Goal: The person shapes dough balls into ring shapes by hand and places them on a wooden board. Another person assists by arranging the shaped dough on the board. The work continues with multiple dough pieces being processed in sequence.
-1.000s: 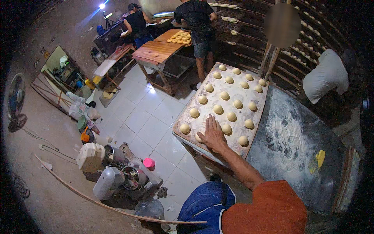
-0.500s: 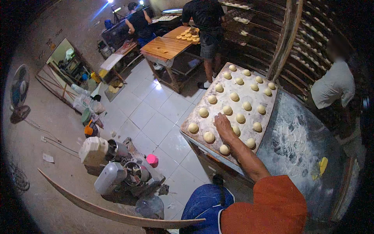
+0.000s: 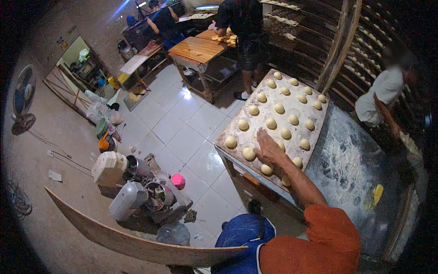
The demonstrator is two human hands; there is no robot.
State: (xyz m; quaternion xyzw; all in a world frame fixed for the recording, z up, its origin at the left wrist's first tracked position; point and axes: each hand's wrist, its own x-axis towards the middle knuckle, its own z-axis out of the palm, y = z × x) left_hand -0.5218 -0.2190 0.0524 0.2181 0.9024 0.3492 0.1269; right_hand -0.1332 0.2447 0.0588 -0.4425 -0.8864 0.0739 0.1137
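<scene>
- My right grip (image 3: pixel 270 150) reaches over a floury board (image 3: pixel 267 110), palm down, fingers stretched forward and close together; what lies under the palm is hidden, so I cannot tell whether it holds anything; my left grip is out of view.
- Pale, round dough balls (image 3: pixel 249 154) stand spaced in loose rows on the board; one is just left of my knuckles, my grip partly hides another, and a third sits near the board's close edge.
- To the board's right, a dark bench (image 3: pixel 319 176) is strewn with white flour (image 3: pixel 344 160).
- The dough should be light, soft and easily dented, perhaps tacky where bare and slippery where floured; best cupped low around its sides, not pinched on top.
- No readable lettering on dough, board or bench; a white paper (image 3: pixel 55 175) on the left wall (image 3: pixel 32 160) is too small to read.
</scene>
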